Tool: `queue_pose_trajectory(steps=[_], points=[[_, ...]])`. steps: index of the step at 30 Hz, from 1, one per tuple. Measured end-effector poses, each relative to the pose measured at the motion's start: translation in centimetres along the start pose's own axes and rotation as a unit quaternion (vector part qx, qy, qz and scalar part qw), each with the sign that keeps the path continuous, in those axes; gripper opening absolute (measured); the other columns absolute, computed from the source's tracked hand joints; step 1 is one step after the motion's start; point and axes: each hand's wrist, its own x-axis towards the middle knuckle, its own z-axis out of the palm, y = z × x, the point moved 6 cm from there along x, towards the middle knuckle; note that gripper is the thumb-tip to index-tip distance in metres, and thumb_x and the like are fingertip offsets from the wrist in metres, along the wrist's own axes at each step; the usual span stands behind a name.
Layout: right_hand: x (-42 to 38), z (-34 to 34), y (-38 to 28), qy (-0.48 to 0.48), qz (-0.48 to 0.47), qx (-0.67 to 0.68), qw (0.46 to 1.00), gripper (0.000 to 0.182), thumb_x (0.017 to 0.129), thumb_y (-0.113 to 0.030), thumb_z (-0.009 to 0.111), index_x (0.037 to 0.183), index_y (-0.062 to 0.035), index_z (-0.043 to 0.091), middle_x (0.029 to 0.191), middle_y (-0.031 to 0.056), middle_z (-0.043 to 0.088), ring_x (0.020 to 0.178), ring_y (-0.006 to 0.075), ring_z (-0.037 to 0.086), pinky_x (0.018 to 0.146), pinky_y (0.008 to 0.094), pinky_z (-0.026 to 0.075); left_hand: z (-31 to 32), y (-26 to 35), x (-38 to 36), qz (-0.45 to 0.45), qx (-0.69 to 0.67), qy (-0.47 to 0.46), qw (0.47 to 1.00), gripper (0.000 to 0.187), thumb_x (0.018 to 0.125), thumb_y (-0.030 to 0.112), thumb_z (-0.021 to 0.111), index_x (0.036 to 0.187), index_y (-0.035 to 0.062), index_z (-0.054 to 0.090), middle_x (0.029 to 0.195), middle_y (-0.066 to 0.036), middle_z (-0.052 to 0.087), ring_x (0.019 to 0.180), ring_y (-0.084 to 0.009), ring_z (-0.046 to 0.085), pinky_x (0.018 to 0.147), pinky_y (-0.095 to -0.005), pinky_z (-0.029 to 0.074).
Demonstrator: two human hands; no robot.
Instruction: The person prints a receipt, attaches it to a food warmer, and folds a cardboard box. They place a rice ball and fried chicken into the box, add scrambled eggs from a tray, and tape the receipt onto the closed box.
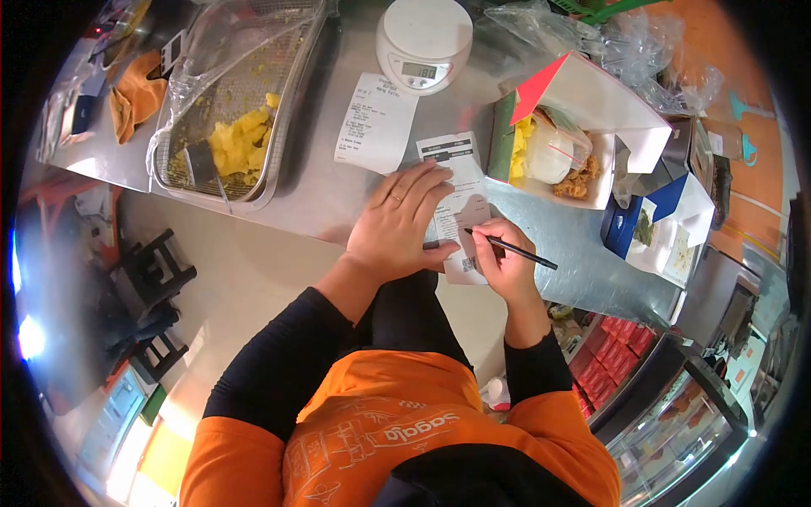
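My left hand (401, 215) lies flat with fingers outstretched across the left side of a printed receipt (460, 203), pressing it to the steel counter. In my right hand (507, 262) is a black pen (525, 252), its tip on or just above the receipt. A second, wider receipt (376, 124) lies farther up on the left. Above it stands a white digital kitchen scale (422, 42) with a lit display. To the right, an open food box (604, 139) holds yellow pieces, a clear-wrapped item and a brown fried piece.
At the left, a wire-mesh tray (279, 127) contains yellow chunks (241, 139) and a scoop or spatula. A blue and white box (646, 220) sits near the counter's right end. Crumpled clear plastic (625, 51) lies at the upper right. A glass display case (676, 422) stands lower right.
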Motion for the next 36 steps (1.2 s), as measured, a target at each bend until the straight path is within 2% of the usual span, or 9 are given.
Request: queue_pose_trajectory(steps=[6,21,24,25,28,29,32,35,36], points=[[0.2,0.3,-0.2,-0.014,0.026,-0.001,1.000,0.008,0.092,-0.005,0.071,0.097,-0.0035,0.066,0.086,0.0078,0.068,0.062,0.0110,0.057,0.056,0.0252,0.045,0.1,-0.1,0.0,-0.002,0.005,-0.004,1.000,0.076,0.066,0.045,0.083,0.127,0.0075,0.058,0.141,-0.006,0.054,0.141,-0.0250,0.044,0.118,-0.0422,0.032],[0.5,0.2,-0.3,-0.011,-0.012,-0.024,1.000,0.006,0.092,-0.003,0.070,0.095,-0.0014,0.065,0.085,0.0089,0.068,0.065,0.0144,0.059,0.059,0.0251,0.046,0.1,0.2,0.0,-0.010,0.005,-0.013,1.000,0.083,0.060,0.046,0.086,0.128,0.0077,0.057,0.143,-0.005,0.053,0.142,-0.0249,0.043,0.119,-0.0425,0.031],[0.3,-1.0,-0.6,0.095,0.001,-0.048,0.994,0.008,0.090,0.000,0.070,0.097,-0.0005,0.065,0.085,0.0110,0.068,0.067,0.0164,0.060,0.061,0.0266,0.048,0.0,0.2,0.1,-0.010,0.000,-0.009,1.000,0.082,0.060,0.046,0.086,0.127,0.0075,0.058,0.142,-0.005,0.054,0.141,-0.0248,0.043,0.118,-0.0424,0.032],[-0.2,-1.1,-0.3,0.076,0.036,-0.042,0.996,0.011,0.088,0.003,0.070,0.097,0.0000,0.064,0.086,0.0129,0.068,0.069,0.0197,0.062,0.064,0.0289,0.050,0.0,0.2,0.1,-0.011,-0.002,-0.008,1.000,0.082,0.060,0.046,0.085,0.127,0.0074,0.058,0.142,-0.005,0.054,0.141,-0.0248,0.043,0.118,-0.0424,0.032],[-0.5,-0.2,-1.2,0.038,-0.093,-0.024,0.995,0.012,0.087,0.003,0.070,0.097,-0.0003,0.064,0.087,0.0131,0.069,0.069,0.0197,0.063,0.062,0.0288,0.050,0.1,0.1,0.0,-0.006,0.001,-0.002,1.000,0.082,0.060,0.046,0.086,0.127,0.0074,0.058,0.142,-0.005,0.054,0.141,-0.0249,0.044,0.118,-0.0421,0.032],[-0.4,0.0,-1.4,0.019,-0.103,-0.010,0.994,0.011,0.088,0.002,0.071,0.097,-0.0008,0.065,0.087,0.0128,0.070,0.067,0.0179,0.063,0.058,0.0264,0.049,0.1,0.1,0.0,-0.007,0.002,-0.004,1.000,0.081,0.060,0.045,0.086,0.127,0.0074,0.058,0.142,-0.005,0.054,0.140,-0.0249,0.044,0.118,-0.0420,0.032],[-0.3,0.3,-0.9,-0.008,-0.043,-0.003,0.999,0.010,0.088,0.000,0.072,0.096,-0.0018,0.066,0.087,0.0116,0.070,0.064,0.0165,0.062,0.055,0.0256,0.047,0.2,0.1,0.0,-0.009,0.002,-0.004,1.000,0.080,0.060,0.044,0.085,0.126,0.0075,0.058,0.141,-0.005,0.054,0.140,-0.0250,0.045,0.118,-0.0419,0.032],[-0.2,0.5,-0.9,-0.043,-0.025,-0.008,0.999,0.014,0.086,0.000,0.073,0.096,-0.0028,0.064,0.088,0.0119,0.071,0.072,0.0261,0.068,0.063,0.0340,0.053,0.1,0.1,0.1,-0.007,-0.003,0.000,1.000,0.079,0.061,0.043,0.085,0.126,0.0076,0.058,0.141,-0.005,0.055,0.140,-0.0251,0.045,0.118,-0.0421,0.032],[-0.2,0.5,-0.9,-0.041,-0.018,-0.009,0.999,0.014,0.086,-0.001,0.073,0.096,-0.0029,0.064,0.087,0.0117,0.071,0.071,0.0257,0.067,0.062,0.0337,0.053,0.1,0.1,0.1,-0.007,-0.003,0.000,1.000,0.078,0.061,0.042,0.085,0.126,0.0076,0.058,0.141,-0.005,0.055,0.140,-0.0251,0.045,0.117,-0.0422,0.032]])
